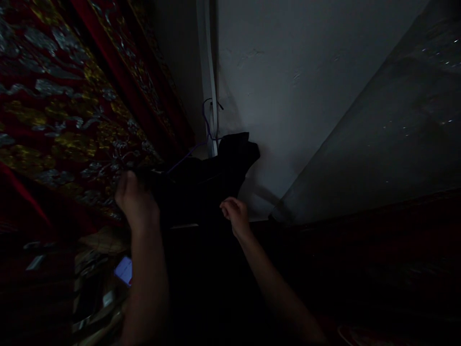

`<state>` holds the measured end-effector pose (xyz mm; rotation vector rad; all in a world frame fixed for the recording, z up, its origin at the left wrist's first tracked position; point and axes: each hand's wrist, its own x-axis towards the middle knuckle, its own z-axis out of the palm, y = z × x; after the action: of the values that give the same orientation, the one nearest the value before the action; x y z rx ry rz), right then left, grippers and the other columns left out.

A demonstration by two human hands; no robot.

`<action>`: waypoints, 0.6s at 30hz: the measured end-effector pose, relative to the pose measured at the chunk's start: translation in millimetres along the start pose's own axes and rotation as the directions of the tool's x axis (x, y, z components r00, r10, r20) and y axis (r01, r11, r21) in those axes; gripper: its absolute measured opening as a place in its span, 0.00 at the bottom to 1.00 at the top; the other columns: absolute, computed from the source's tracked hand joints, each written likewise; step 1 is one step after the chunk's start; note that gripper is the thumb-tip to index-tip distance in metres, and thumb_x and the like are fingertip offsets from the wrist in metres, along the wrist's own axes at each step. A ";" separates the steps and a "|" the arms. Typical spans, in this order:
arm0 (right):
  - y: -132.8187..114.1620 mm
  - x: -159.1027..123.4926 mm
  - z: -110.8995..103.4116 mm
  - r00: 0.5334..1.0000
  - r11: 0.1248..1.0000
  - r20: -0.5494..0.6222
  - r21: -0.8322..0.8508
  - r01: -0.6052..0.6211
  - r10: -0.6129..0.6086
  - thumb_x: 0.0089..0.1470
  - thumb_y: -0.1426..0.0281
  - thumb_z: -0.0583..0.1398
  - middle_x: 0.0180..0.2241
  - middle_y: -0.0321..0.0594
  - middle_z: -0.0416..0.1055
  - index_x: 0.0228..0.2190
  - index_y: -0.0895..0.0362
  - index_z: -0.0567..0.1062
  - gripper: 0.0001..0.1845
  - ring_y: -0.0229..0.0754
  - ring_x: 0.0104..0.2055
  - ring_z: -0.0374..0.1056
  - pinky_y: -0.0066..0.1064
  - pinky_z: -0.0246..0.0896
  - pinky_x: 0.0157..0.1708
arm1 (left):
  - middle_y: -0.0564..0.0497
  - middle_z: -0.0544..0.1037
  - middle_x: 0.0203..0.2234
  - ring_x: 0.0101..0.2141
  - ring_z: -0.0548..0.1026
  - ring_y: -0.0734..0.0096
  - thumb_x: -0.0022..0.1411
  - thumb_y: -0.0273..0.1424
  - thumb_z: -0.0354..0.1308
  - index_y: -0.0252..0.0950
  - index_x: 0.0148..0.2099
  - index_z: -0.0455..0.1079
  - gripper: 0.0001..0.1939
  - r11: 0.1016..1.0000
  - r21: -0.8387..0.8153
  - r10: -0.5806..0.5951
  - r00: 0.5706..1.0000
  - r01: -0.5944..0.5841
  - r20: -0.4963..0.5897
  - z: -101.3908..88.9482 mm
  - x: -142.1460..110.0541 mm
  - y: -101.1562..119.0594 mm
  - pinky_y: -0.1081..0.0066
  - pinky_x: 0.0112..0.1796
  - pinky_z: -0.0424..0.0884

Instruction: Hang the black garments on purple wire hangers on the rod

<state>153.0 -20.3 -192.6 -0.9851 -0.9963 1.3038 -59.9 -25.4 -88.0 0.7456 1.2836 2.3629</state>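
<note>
The scene is very dark. A black garment (216, 173) hangs in front of me, near a white pipe (209, 72) on the wall. My left hand (135, 202) is closed on the garment's left upper edge, beside the red embroidered fabric. My right hand (236, 214) has curled fingers at the garment's right side; what it holds is too dark to make out. A thin purple cord (187, 154) runs from the pipe toward the garment.
Red fabric with gold and silver embroidery (65, 105) hangs on the left. A white wall (295, 72) stands behind. A dark sheer sequinned cloth (396, 125) slants down at the right. Packaged items (104, 283) lie low at the left.
</note>
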 end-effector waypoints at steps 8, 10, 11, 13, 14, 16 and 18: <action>21.0 -23.8 -32.1 1.000 0.995 -0.021 -0.101 -0.019 0.017 0.46 0.64 0.58 0.15 0.31 0.61 0.20 0.55 0.72 0.10 0.34 0.19 0.56 0.26 0.50 0.20 | 0.51 0.76 0.25 0.34 0.75 0.65 0.52 0.36 0.62 0.38 0.30 0.71 0.08 0.820 -0.013 -0.567 0.814 0.573 0.128 -57.3 -66.5 -83.3 0.67 0.41 0.70; 23.0 -23.6 -38.9 0.998 0.981 -0.037 -0.192 0.039 -0.046 0.49 0.62 0.59 0.22 0.35 0.68 0.25 0.55 0.74 0.10 0.39 0.26 0.66 0.29 0.61 0.29 | 0.52 0.77 0.29 0.35 0.75 0.67 0.50 0.37 0.66 0.37 0.33 0.73 0.11 0.798 -0.027 -0.586 0.785 0.603 0.203 -49.4 -87.5 -81.2 0.70 0.41 0.69; 22.2 -24.6 -40.0 0.998 0.972 -0.004 -0.226 0.067 -0.069 0.52 0.61 0.59 0.27 0.37 0.72 0.29 0.55 0.75 0.10 0.41 0.33 0.70 0.31 0.64 0.36 | 0.53 0.77 0.29 0.34 0.75 0.69 0.50 0.38 0.67 0.36 0.34 0.73 0.12 0.806 -0.020 -0.569 0.784 0.592 0.250 -43.0 -96.3 -76.6 0.71 0.39 0.69; 17.8 -29.0 -36.9 0.985 0.961 0.150 -0.247 0.123 -0.087 0.55 0.60 0.60 0.40 0.40 0.76 0.39 0.53 0.75 0.13 0.45 0.46 0.71 0.36 0.64 0.49 | 0.54 0.76 0.28 0.32 0.73 0.72 0.53 0.40 0.68 0.37 0.33 0.73 0.13 0.854 0.055 -0.497 0.779 0.518 0.381 -27.1 -110.8 -63.6 0.73 0.37 0.68; 14.7 -31.8 -33.3 0.965 0.958 0.246 -0.244 0.149 -0.087 0.55 0.60 0.61 0.46 0.41 0.75 0.45 0.52 0.74 0.17 0.46 0.51 0.70 0.37 0.62 0.54 | 0.54 0.75 0.28 0.31 0.72 0.72 0.56 0.41 0.67 0.37 0.33 0.73 0.13 0.887 0.114 -0.447 0.770 0.447 0.455 -18.9 -116.6 -56.8 0.73 0.37 0.67; 7.6 -36.6 -25.1 0.919 0.952 0.385 -0.241 0.190 -0.086 0.53 0.62 0.63 0.51 0.41 0.73 0.51 0.51 0.71 0.23 0.47 0.55 0.68 0.39 0.60 0.57 | 0.53 0.74 0.29 0.34 0.72 0.70 0.61 0.41 0.63 0.37 0.33 0.74 0.12 0.948 0.218 -0.318 0.754 0.233 0.575 -4.8 -124.2 -45.7 0.72 0.39 0.67; -1.1 -37.6 -20.2 0.899 0.946 0.434 -0.267 0.184 -0.053 0.53 0.65 0.60 0.45 0.40 0.75 0.47 0.53 0.73 0.18 0.47 0.49 0.69 0.37 0.63 0.51 | 0.50 0.74 0.34 0.40 0.73 0.66 0.63 0.41 0.61 0.38 0.36 0.75 0.12 0.963 0.271 -0.169 0.746 -0.015 0.645 2.4 -126.2 -40.4 0.69 0.45 0.68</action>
<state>172.1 -58.1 -198.1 -0.8629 -1.6067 1.3121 44.8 -69.3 -156.6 1.4247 1.2516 1.6063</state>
